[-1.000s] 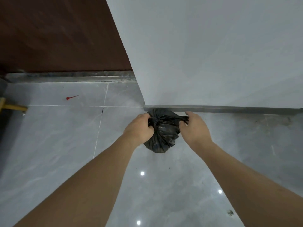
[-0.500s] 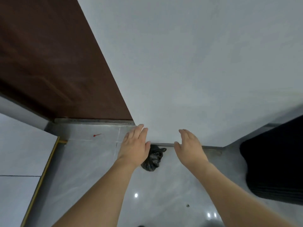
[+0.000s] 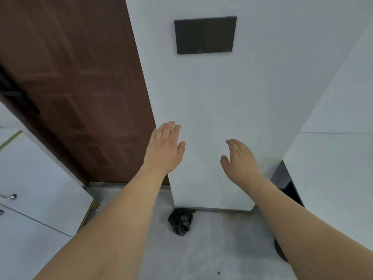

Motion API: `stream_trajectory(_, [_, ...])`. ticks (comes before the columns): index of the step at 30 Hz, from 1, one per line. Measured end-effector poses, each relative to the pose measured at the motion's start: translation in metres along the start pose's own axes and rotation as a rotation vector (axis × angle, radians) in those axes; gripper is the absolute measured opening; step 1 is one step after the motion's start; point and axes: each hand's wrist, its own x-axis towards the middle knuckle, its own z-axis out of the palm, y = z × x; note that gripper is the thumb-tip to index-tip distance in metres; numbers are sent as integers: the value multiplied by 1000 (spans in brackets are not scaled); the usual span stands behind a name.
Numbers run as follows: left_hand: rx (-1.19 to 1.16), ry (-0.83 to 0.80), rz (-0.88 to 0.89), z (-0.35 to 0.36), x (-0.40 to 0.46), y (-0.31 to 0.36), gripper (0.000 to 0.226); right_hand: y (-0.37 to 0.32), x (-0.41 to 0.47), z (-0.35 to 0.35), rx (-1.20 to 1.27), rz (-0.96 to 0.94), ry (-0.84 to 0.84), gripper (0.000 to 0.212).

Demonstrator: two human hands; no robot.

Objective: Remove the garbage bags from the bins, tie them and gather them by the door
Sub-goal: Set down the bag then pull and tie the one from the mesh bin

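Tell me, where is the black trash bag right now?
The black trash bag sits on the floor at the foot of the white wall, near its corner beside the brown door, below both empty hands.

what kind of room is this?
Likely a home entryway: brown door, black wall switch panel beside it, tiled floor with a tied black bag at the wall's foot.

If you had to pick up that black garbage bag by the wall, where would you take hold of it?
Grip the black garbage bag by the bunched, tied neck at its top, coming from above: the wall blocks the far side, and the body below looks soft and rounded.
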Motion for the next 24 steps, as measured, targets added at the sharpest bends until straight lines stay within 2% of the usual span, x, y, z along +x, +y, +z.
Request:
stream_trajectory(9, [3, -13, 99, -13, 3, 20, 54, 6, -23, -23, 15, 74, 75, 54])
stream_trajectory(16, [-107, -119, 273, 13, 24, 58, 55, 32, -58, -30, 34, 311, 137, 53])
stream_trajectory(24, [-196, -178, 532, 31, 9, 160, 55, 85, -156, -66, -30, 606, 270, 51])
